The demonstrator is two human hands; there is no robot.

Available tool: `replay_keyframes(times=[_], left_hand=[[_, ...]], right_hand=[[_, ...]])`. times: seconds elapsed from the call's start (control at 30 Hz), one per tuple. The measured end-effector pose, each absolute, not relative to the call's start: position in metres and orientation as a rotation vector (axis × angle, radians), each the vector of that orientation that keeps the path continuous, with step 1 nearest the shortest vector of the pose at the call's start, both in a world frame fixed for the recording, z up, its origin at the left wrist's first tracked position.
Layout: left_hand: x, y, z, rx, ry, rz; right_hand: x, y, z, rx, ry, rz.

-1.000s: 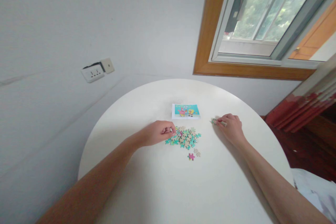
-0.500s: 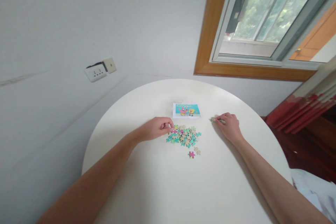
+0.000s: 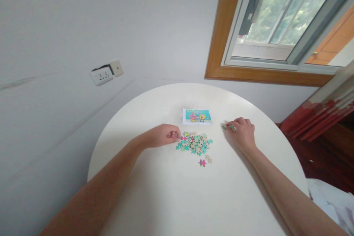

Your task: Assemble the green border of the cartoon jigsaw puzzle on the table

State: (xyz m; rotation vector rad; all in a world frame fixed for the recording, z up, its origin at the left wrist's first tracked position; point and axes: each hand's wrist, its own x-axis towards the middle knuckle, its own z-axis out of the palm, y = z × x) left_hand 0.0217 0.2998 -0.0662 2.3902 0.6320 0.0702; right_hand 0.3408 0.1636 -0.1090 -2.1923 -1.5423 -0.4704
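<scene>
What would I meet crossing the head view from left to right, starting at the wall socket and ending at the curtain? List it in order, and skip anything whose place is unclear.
Wall socket → left hand → pile of puzzle pieces → right hand → curtain.

A white table [image 3: 177,191] with a rounded edge bears a picture card [image 3: 197,116], a puzzle-piece pile [image 3: 195,144] and loose pieces [image 3: 202,163].
</scene>
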Motion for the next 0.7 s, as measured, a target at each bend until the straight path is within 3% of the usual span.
replay_keyframes(times=[0.33, 0.7], left_hand=[[0.026, 0.296, -0.074, 2.379, 0.481, 0.081], [0.029, 0.294, -0.076, 2.454, 0.525, 0.073]], right_hand=[[0.236, 0.141, -0.091, -1.436, -2.186, -0.155], [0.233, 0.135, -0.089, -1.434, -2.317, -0.119]])
